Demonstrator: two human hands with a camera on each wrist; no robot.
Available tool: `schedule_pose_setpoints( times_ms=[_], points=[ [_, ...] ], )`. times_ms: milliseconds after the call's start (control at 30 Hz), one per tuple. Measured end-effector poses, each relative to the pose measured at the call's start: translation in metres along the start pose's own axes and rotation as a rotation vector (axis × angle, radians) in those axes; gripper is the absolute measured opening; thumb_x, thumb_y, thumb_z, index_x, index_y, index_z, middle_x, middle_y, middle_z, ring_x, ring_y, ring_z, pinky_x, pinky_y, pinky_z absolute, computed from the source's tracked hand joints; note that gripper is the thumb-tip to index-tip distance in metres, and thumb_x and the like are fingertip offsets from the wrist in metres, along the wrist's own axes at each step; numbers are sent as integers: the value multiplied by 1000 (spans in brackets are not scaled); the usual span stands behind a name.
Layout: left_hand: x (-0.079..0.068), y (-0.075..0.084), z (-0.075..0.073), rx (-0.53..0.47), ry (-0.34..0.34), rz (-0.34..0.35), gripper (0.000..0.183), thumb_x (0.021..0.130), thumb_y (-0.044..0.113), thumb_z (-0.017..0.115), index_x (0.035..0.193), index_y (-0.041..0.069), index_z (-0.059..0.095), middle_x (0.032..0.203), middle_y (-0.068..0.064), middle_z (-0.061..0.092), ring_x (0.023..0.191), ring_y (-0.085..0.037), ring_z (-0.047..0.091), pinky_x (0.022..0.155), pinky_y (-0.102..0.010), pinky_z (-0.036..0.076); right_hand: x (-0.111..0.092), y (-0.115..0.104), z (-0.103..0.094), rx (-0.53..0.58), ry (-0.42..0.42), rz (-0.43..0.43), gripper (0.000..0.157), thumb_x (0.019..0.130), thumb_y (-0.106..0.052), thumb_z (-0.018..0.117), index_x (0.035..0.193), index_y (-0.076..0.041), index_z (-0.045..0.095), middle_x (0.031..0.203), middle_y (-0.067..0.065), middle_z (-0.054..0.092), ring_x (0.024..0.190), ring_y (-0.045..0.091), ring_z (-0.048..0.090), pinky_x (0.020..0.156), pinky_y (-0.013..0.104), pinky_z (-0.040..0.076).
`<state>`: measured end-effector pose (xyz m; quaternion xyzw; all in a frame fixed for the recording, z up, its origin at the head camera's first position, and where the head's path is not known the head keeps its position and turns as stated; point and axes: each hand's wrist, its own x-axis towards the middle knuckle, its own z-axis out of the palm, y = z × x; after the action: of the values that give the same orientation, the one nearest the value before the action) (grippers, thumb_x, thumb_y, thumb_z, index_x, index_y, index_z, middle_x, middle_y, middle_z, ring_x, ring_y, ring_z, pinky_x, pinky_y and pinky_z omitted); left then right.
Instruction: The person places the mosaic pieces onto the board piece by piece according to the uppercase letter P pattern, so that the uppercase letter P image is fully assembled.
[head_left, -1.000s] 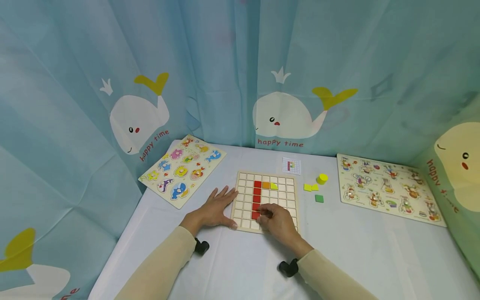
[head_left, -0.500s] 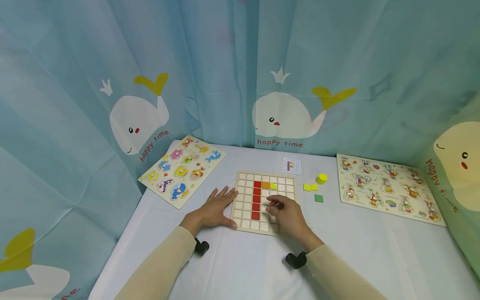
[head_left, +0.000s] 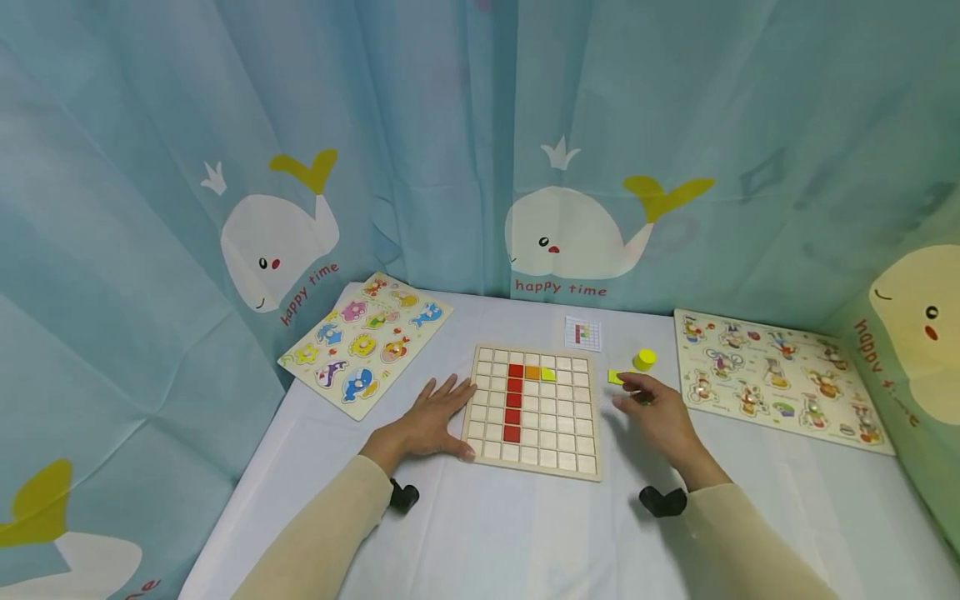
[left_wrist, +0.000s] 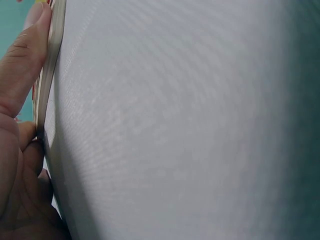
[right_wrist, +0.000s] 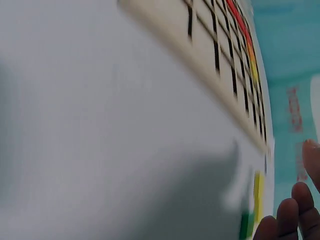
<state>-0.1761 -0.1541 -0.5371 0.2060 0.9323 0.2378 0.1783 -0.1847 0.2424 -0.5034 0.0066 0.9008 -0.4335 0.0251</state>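
Note:
A wooden grid board [head_left: 555,417] lies on the table, with a column of several red tiles [head_left: 513,400] in it. At the column's top, an orange tile [head_left: 532,372] and a partly yellow tile [head_left: 548,374] continue to the right. My left hand [head_left: 427,421] rests at the board's left edge, fingers spread and thumb on the near corner. Right of the board, my right hand [head_left: 660,417] hovers with bent fingers and nothing held. Its fingertips overlap the loose yellow tiles [head_left: 613,377]. It hides the green tile [right_wrist: 245,225], which shows in the right wrist view.
A yellow cylinder [head_left: 644,359] stands just beyond the right hand. Behind the board lies a small printed card [head_left: 583,333]. Animal peg puzzles lie at the back left [head_left: 367,342] and at the right [head_left: 780,375]. A whale-print curtain [head_left: 450,167] rises behind the table.
My right hand has moved from over the board's red column, out past its right edge, to the loose tiles. The left hand has stayed in place.

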Motion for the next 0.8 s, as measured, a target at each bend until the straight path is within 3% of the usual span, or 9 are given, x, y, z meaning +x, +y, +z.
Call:
schedule_pose_setpoints(
  times_ms=[167,333,567,800],
  points=[
    [0,1,0,7,1,-9,124,75,63,87,170,19,22,178,3,16,166,-21,1,135,-45,-6,1,19,-18,5,-16,81,56,101,-13,69,152,-1,52,146,29,55,123,37,56,73,16,49],
    [0,2,-1,11,2,-15,123,75,63,87,170,18,22,178,2,16,166,-21,1,135,-45,-6,3,30,-22,-32,-43,123,60,99,-9,68,155,0,48,148,30,53,122,39,57,73,19,53],
    [0,2,0,4,3,-15,122,76,60,88,170,18,23,178,2,16,166,-21,2,135,-45,-5,8,36,-19,-125,-25,117,60,98,-9,72,152,3,50,144,28,59,111,35,59,79,29,52],
    [-2,4,-1,0,3,-15,123,75,59,89,170,17,23,178,2,16,166,-21,2,135,-45,-5,8,38,-16,-148,-10,98,58,96,-8,75,148,4,54,138,27,62,106,32,59,77,31,51]
  ],
)
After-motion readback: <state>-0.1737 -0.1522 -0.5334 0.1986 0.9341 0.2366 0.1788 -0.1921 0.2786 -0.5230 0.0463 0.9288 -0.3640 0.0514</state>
